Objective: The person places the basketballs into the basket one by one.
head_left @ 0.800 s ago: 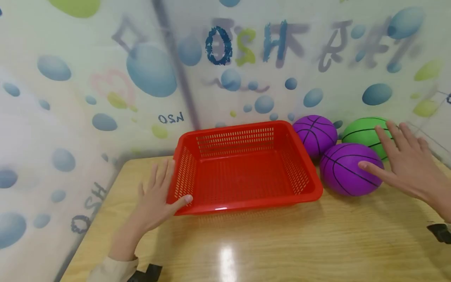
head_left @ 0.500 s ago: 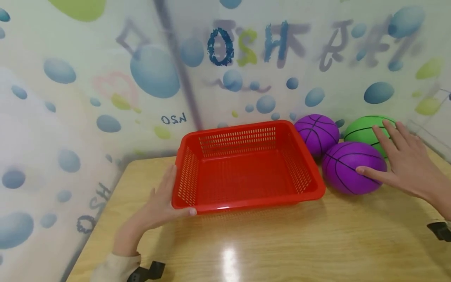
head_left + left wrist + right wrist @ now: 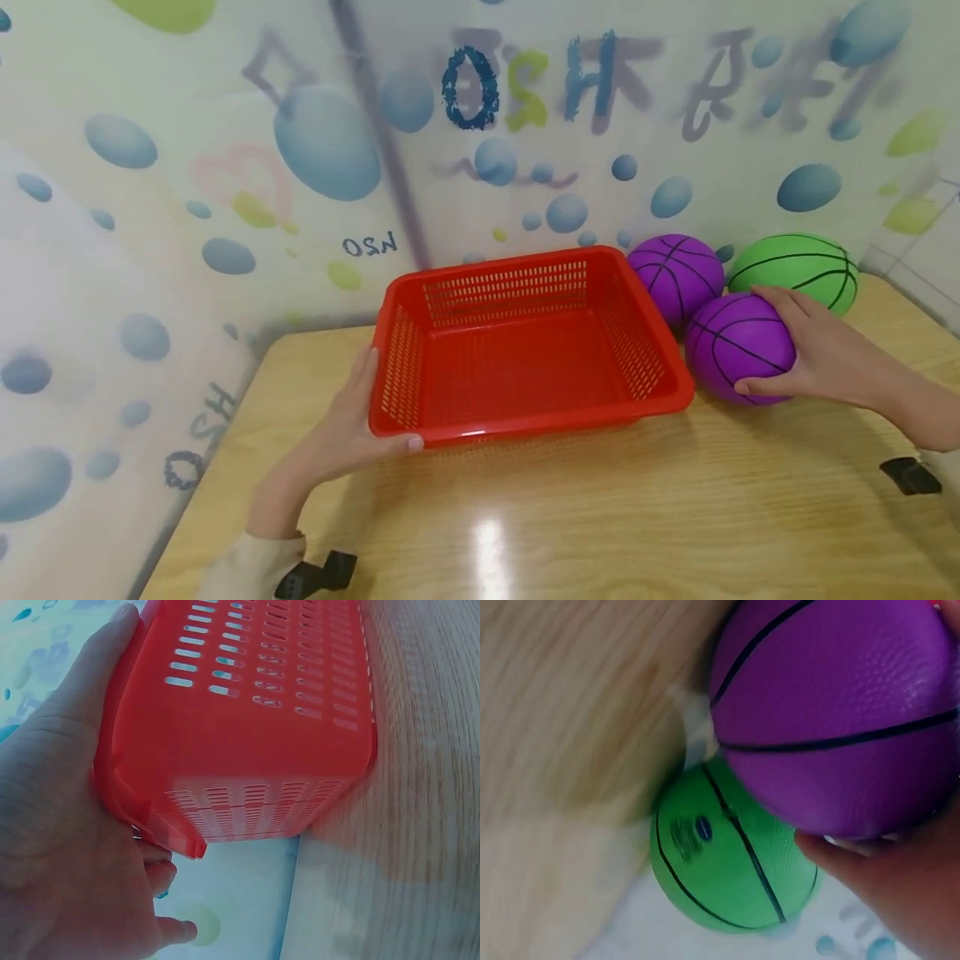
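A red plastic basket (image 3: 510,358) with slotted sides stands on the table. My left hand (image 3: 341,437) holds its near left corner, thumb along the front rim and fingers at the left side. From the left wrist view, some fingers (image 3: 161,877) curl beneath the rim. To the basket's right, my right hand (image 3: 821,354) grips the front purple toy basketball (image 3: 731,350), fingers over its top and thumb low on its near side. The right wrist view shows that purple ball (image 3: 840,712) large, partly cut off by the frame.
Behind the gripped ball are a second purple basketball (image 3: 675,271), close against the basket's right rim, and a green one (image 3: 802,262). The wooden table (image 3: 562,517) meets a wall (image 3: 450,200) printed with blue and green spots at its back.
My right hand has come down from above the front purple basketball and now grips it. My left hand has settled onto the basket's corner, its thumb now along the front rim.
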`<state>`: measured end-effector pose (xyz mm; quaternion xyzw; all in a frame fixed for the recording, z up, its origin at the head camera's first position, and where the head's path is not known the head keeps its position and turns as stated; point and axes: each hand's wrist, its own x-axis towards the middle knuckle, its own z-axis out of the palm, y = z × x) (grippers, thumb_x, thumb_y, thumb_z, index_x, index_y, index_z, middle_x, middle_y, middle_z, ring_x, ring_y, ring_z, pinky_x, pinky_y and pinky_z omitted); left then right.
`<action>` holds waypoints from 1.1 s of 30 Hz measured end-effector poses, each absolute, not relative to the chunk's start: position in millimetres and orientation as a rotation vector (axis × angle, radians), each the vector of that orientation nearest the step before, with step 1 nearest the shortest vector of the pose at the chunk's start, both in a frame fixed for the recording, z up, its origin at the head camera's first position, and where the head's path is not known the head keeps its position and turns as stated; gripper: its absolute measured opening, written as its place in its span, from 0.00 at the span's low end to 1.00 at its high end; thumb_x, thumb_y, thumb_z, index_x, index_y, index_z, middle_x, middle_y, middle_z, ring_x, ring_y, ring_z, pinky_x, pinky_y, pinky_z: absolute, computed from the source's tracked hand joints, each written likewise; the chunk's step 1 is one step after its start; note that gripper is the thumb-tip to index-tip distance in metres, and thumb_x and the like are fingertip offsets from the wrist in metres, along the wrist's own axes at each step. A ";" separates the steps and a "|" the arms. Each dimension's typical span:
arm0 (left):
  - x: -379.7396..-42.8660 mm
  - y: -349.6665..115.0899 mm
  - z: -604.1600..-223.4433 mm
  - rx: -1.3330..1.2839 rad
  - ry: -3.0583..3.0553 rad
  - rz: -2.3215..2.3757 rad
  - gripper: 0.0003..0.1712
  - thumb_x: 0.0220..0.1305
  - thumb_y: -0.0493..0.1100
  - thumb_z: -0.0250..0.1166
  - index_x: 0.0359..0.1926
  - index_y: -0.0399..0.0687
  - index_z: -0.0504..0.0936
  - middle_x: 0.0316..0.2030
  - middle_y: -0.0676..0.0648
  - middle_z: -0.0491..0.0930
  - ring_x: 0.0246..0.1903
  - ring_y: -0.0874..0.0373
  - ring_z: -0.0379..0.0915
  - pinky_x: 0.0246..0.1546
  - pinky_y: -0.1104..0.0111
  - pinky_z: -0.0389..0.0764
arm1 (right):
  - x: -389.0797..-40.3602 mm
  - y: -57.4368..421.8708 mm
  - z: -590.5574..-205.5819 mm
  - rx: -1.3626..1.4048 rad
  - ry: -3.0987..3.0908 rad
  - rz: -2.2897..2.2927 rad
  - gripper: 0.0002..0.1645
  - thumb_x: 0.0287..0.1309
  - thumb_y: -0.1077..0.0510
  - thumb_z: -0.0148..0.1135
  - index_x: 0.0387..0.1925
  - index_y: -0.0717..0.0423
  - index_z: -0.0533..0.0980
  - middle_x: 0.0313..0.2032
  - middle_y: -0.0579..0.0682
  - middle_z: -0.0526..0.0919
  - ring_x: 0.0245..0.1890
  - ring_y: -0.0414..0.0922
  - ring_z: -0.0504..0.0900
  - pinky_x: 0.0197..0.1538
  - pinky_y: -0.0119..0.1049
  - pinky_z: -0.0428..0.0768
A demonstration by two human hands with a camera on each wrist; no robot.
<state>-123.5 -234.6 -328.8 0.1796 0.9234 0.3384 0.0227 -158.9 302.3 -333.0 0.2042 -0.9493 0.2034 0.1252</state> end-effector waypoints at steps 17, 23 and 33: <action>-122.2 -230.5 -329.4 0.676 2.737 1.255 0.65 0.44 0.53 0.75 0.73 0.52 0.39 0.70 0.46 0.39 0.63 0.47 0.45 0.51 0.48 0.69 | -133.5 288.5 -266.8 0.381 -2.613 0.771 0.71 0.23 0.55 0.82 0.70 0.57 0.49 0.55 0.70 0.64 0.43 0.68 0.70 0.37 0.68 0.68; -118.9 -233.8 -328.2 0.665 2.735 1.222 0.66 0.46 0.54 0.74 0.73 0.52 0.36 0.70 0.45 0.35 0.64 0.44 0.43 0.51 0.47 0.68 | -142.3 247.0 -256.7 0.493 -2.504 0.937 0.67 0.24 0.57 0.82 0.69 0.45 0.54 0.55 0.62 0.68 0.45 0.63 0.72 0.38 0.63 0.72; -117.8 -231.6 -326.3 0.669 2.716 1.263 0.66 0.46 0.51 0.74 0.73 0.53 0.35 0.71 0.46 0.34 0.65 0.45 0.41 0.51 0.48 0.68 | -167.7 183.9 -287.4 0.838 -2.564 0.987 0.65 0.28 0.42 0.80 0.67 0.50 0.54 0.57 0.56 0.67 0.51 0.55 0.71 0.42 0.54 0.77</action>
